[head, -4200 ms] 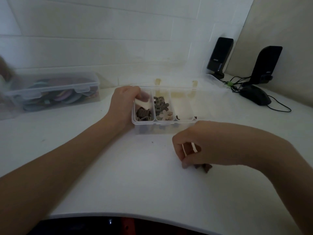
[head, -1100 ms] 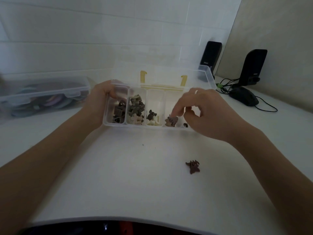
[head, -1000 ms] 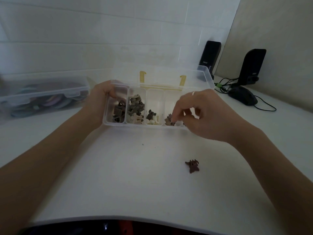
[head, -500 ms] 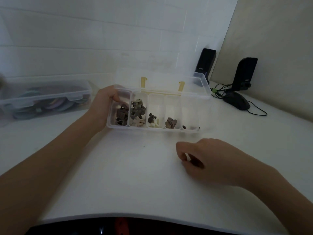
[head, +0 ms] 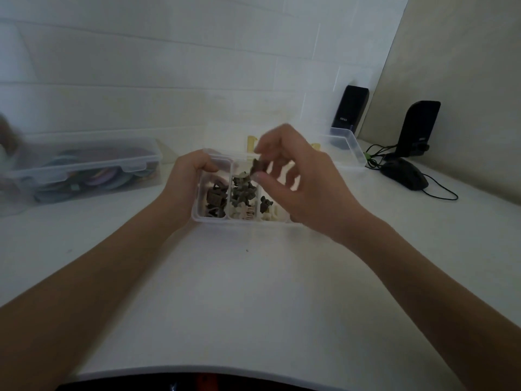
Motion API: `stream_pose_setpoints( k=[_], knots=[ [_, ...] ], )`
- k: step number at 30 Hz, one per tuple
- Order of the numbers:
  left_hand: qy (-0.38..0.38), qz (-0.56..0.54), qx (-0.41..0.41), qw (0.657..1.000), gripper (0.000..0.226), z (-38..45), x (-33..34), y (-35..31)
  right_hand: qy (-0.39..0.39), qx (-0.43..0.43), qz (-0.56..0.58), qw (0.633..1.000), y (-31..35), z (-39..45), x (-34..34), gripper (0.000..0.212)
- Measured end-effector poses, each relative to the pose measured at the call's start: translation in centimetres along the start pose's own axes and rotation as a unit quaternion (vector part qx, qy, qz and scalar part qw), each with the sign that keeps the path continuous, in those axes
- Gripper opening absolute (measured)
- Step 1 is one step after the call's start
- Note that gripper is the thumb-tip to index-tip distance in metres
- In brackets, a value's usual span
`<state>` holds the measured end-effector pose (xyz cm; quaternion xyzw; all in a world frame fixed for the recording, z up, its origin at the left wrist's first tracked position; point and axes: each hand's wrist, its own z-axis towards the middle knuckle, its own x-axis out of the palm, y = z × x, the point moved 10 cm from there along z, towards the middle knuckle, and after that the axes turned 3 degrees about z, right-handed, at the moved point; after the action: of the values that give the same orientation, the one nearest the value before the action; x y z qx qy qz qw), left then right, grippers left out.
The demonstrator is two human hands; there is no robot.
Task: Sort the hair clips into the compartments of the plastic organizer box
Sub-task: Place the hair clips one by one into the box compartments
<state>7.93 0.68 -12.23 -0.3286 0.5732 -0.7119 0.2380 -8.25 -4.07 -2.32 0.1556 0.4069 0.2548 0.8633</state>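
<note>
Head view: a dark clip is pinched between the thumb and forefinger of the right hand, whose other fingers are loosely spread. The clip is held in the air above the box, over the divider region between the second and third compartments from the left; which compartment it is meant for cannot be told. The left hand is curled round the box's left end, thumb over the rim, so the box is held steady on the bench.

Half a second ago the right hand was down on the bench, closed over the lone clip that had been lying in front of the box. That spot is now bare, and the clip has been lifted to the box. No loose clip is seen on the bench in front of the box, so this appears to be the last one visible, and the sorting is judged close to done. The clip is not yet released.

Dark and pale clips lie in the left three compartments; the right compartments are hidden behind the right hand. A second lidded container, a mouse and two speakers stand further off.
</note>
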Motion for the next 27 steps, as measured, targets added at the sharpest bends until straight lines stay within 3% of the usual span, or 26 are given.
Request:
stream_pose_setpoints(
  k=[6, 10, 16, 22, 27],
  knots=[
    [-0.002, 0.008, -0.017, 1.000, 0.019, -0.1, 0.0, 0.2, -0.071, 0.026, 0.012, 0.997, -2.7, 0.3, -0.9, 0.033],
    [-0.004, 0.017, -0.003, 1.000, 0.022, -0.3, 0.2, -0.2, -0.069, 0.082, 0.089, 0.990, -4.6, -1.0, -1.2, 0.031],
    [-0.009, 0.034, 0.017, 0.999, 0.017, 0.0, -0.3, -0.4, -0.066, 0.098, 0.150, 0.982, -4.6, -1.0, -1.2, 0.029],
    [0.005, 0.025, 0.012, 1.000, 0.021, -0.2, 0.1, -0.4, -0.066, 0.076, 0.094, 0.991, -4.3, -0.9, -1.9, 0.031],
    [0.000, 0.035, 0.023, 0.999, 0.024, -0.2, 0.0, -0.7, -0.144, 0.067, 0.019, 0.987, -5.2, -1.2, -5.9, 0.032]
  ],
)
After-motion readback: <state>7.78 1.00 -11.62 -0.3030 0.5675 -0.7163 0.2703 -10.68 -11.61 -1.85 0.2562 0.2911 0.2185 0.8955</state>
